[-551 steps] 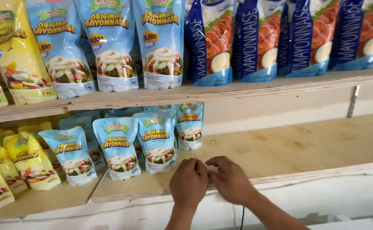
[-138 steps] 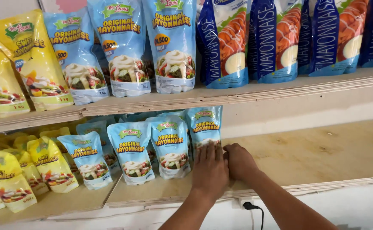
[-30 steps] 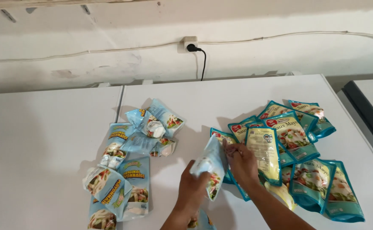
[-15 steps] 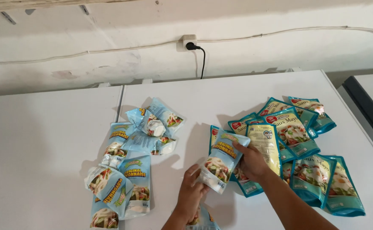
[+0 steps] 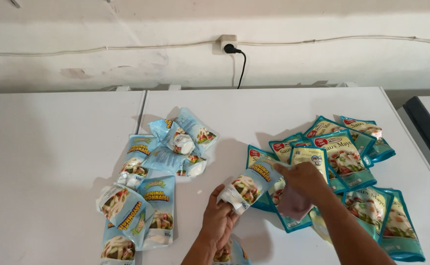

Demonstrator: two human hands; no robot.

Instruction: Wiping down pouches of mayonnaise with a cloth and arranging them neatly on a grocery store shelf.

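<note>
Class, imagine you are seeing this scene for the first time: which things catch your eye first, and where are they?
First, the two hands at bottom centre: the left hand and right hand hold one light blue sauce pouch between them over the white table. Next, two heaps of pouches: a light blue pile to the left and a teal pile to the right. On the wall behind, a black plug sits in a socket.

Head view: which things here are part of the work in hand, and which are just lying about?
In hand: light-blue pouch, held by left hand and right hand; light-blue pile; teal pile.
Lying about: wall socket with plug; cable; white table.
</note>
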